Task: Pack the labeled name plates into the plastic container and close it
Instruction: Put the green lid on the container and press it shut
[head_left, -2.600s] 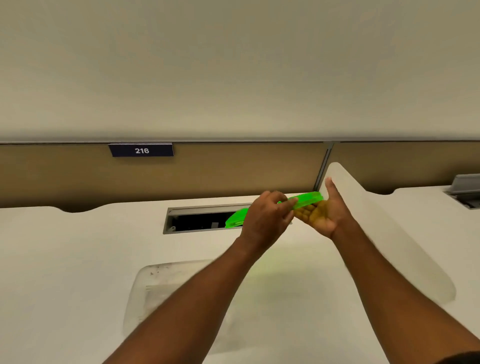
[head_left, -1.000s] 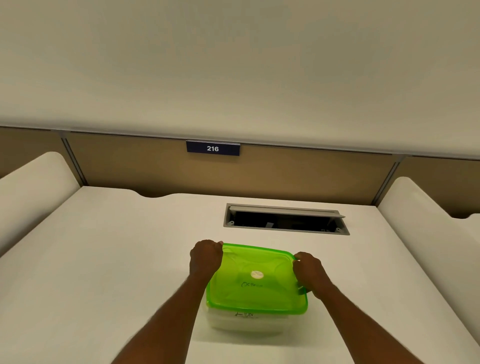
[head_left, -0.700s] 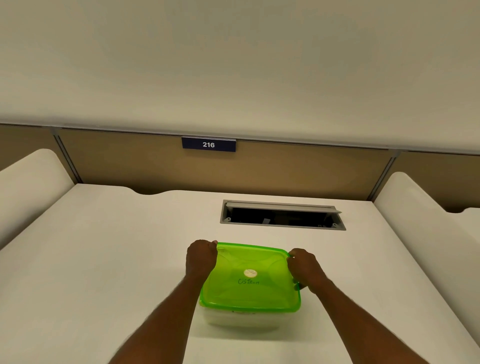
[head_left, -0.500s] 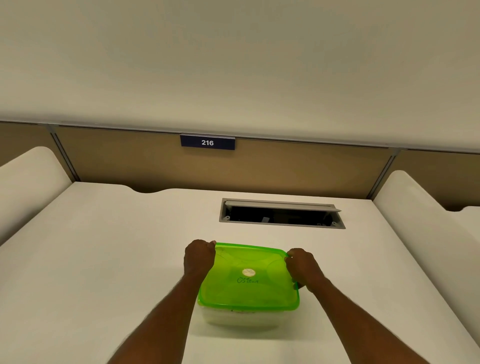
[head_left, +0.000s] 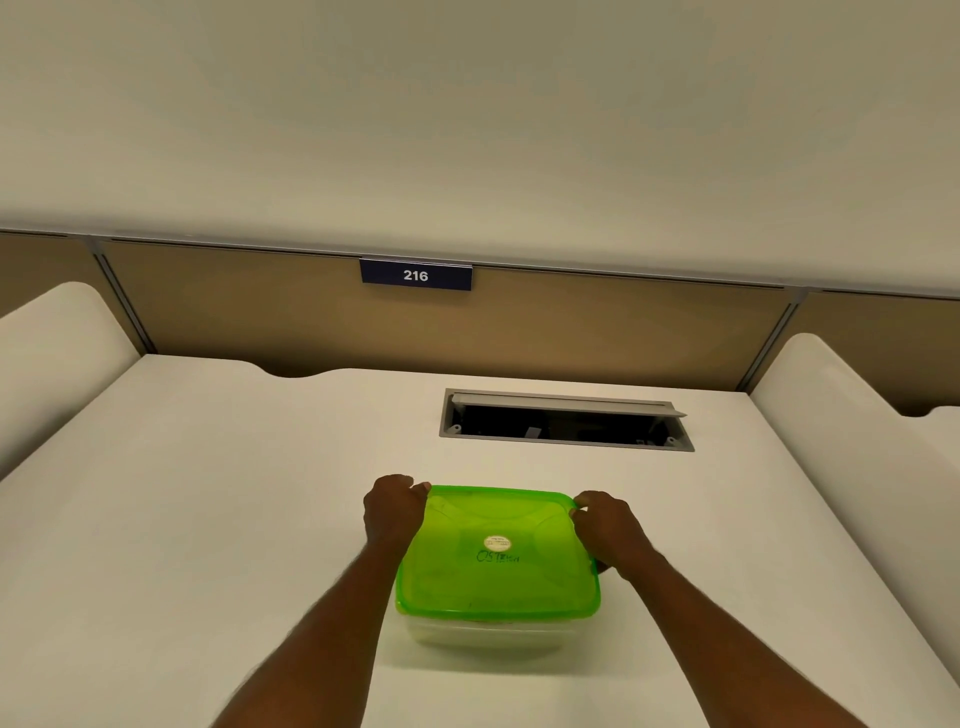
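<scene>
Left grip (head_left: 395, 512) and right grip (head_left: 607, 527) hold green lid (head_left: 498, 577)

Green lid (head_left: 497, 553) sits on the clear plastic container (head_left: 493, 631), on the white desk (head_left: 208, 493). Left hand (head_left: 393, 512) and right hand (head_left: 608, 527) grip the lid's far corners; cable hatch (head_left: 565, 420) lies beyond the container.

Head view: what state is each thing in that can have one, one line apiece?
plastic container: upright on the desk, covered; contents not visible.
green lid: sits on the plastic container; whether fully snapped down, cannot tell.
left hand: curled over the lid's far left corner.
right hand: curled over the lid's far right corner.
cable hatch: open, flap raised.
</scene>
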